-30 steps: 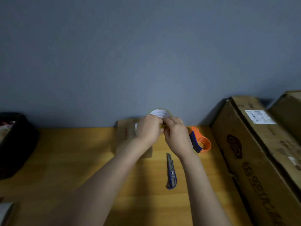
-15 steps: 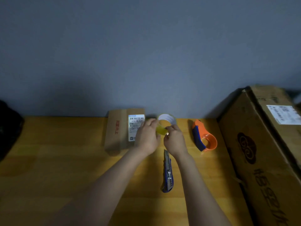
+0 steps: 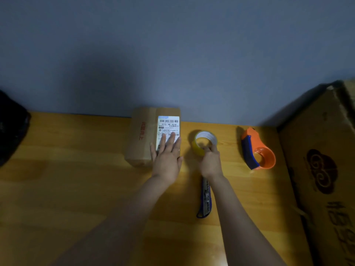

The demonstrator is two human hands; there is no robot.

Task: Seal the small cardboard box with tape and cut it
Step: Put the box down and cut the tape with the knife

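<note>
One wooden table [image 3: 67,169] carried everything, and one big printed carton [image 3: 326,179] stood well to the right of both hands. One small cardboard box [image 3: 143,135] lay at the far edge by the wall: plain brown, red lettering along its left half, one white barcode label [image 3: 168,126] on its right half. And there was the left hand [image 3: 167,157], flat and spread wide, fingers on that label, so the box sat directly beneath it! One orange-and-blue tape dispenser [image 3: 258,150] lay off to the right of the right hand, apart from it. One blue utility knife [image 3: 205,204] lay just behind that wrist, partly hidden by the forearm. One yellowish tape roll [image 3: 204,143], white core showing, rested just right of the box, and the right hand [image 3: 211,162] curled around its near rim, gripping it.
</note>
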